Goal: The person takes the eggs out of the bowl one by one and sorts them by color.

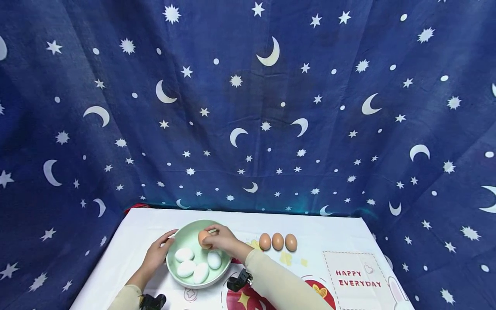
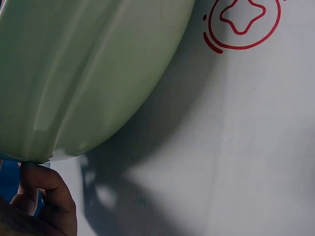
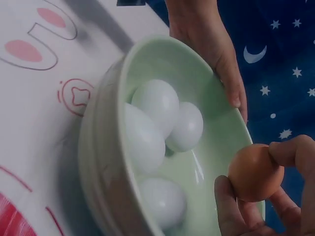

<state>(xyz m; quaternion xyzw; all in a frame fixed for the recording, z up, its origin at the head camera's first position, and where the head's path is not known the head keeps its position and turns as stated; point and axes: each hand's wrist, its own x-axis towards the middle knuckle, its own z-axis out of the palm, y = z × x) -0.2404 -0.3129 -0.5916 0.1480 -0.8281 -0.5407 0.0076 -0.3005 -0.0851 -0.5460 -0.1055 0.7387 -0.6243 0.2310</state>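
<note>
Backdrop [image 1: 248,107]: blue cloth with white moons and stars hung behind the white counter [image 1: 329,234].
Brown egg [image 1: 203,239]: was over the far part of the green bowl [image 1: 192,234].
Right hand [image 1: 223,238]: pinched that egg between thumb and fingers.
White eggs [image 1: 201,273]: four lay inside the bowl.
Left hand [image 1: 158,250]: touched the bowl's left rim, thumb and fingers apart.
Other brown eggs [image 1: 277,241]: three sat in a row right of the bowl.
Red lettering [image 1: 358,278]: "HAPPY EVERYDAY" showed farther right.
</note>
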